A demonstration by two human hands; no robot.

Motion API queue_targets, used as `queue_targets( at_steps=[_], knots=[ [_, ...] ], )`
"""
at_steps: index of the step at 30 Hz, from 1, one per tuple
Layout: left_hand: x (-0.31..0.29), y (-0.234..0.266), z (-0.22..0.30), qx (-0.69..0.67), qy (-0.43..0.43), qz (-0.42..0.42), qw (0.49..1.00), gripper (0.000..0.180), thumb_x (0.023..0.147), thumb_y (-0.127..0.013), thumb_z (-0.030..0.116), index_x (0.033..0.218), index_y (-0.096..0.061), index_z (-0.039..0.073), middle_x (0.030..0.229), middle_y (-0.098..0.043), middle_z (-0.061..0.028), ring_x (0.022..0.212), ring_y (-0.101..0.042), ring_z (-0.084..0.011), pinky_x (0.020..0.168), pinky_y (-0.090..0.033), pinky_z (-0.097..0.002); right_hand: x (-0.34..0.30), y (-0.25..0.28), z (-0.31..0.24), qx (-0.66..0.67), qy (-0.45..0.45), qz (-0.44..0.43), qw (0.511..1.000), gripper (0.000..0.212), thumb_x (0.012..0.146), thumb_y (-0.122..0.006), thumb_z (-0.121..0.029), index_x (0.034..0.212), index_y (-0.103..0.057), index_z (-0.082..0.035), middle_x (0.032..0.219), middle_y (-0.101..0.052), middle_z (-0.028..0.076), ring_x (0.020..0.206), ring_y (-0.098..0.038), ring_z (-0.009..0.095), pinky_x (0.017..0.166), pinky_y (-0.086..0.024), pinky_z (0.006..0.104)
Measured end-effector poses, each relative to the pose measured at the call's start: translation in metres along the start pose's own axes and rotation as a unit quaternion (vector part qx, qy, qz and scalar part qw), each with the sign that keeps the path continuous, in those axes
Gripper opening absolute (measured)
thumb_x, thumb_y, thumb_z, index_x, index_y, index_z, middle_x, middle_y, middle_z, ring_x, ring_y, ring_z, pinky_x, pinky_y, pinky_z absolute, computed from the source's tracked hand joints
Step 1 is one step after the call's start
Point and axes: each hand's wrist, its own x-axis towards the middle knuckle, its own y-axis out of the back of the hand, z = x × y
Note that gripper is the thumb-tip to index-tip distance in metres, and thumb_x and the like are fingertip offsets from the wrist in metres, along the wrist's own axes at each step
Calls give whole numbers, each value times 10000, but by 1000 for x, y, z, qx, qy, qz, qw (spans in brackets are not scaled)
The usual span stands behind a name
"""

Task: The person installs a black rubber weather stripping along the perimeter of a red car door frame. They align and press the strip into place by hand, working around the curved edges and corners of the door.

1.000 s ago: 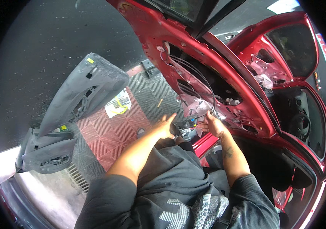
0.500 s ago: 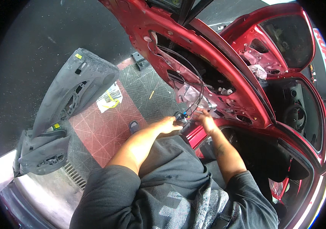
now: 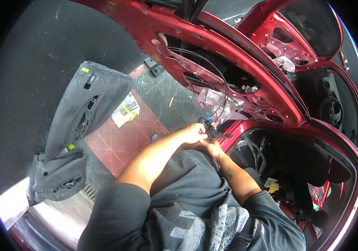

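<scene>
My left hand has its fingers closed around a small black part with a blue piece on it. Black cables run from that part up into the stripped red car door. Just below, my right hand is curled against the left fingertips, close to my shirt. From between the hands a dark flat strip sticks out to the right. Fingers hide most of the held part, and I cannot tell what the right fingers grip. Crumpled clear plastic sheeting hangs on the door's inner side.
Grey door panels, one large and one smaller, stand to the left. Paper with yellow tape lies on the red and grey floor tiles. The car's open doorway is at right, with another open red door beyond.
My right hand has come down and left, from beside the cables to against my left hand. The dark flat strip now shows between them. The view has shifted slightly.
</scene>
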Motion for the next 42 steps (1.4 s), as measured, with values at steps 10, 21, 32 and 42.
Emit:
queue_targets(
  at_steps=[10,21,32,42],
  knots=[
    [-33,-21,28,65,93,113,987,521,981,-769,425,1159,-552,-14,1157,-674,-277,1084,-679,-416,907,-536,-512,-23,-30,-27,-52,20,2,998,734,976,-818,-369,1482,-551,91,1341,-731,219,1200,-725,289,1056,-568,400],
    [-17,-17,15,144,134,34,980,561,1069,-656,398,1322,-498,-77,1385,-617,-320,1311,-624,-417,1096,-498,-496,-14,-26,-17,-328,79,32,941,848,1030,-623,-651,1270,-658,162,1239,-716,396,1220,-711,474,1050,-550,503],
    [-27,-13,30,116,135,45,983,526,1061,-676,405,1320,-526,-28,1350,-638,-285,1270,-635,-387,1071,-513,-481,-1,-24,-4,-356,111,35,927,906,1032,-564,-721,1208,-692,159,1206,-724,396,1181,-725,481,1015,-564,520],
    [-57,33,56,190,159,88,965,554,1019,-733,439,1432,-658,77,1408,-613,-251,1369,-594,-423,1148,-488,-527,28,-15,-16,-182,77,-39,979,908,973,-746,-663,1553,-565,13,1470,-674,266,1384,-644,358,1180,-485,407]
  ],
)
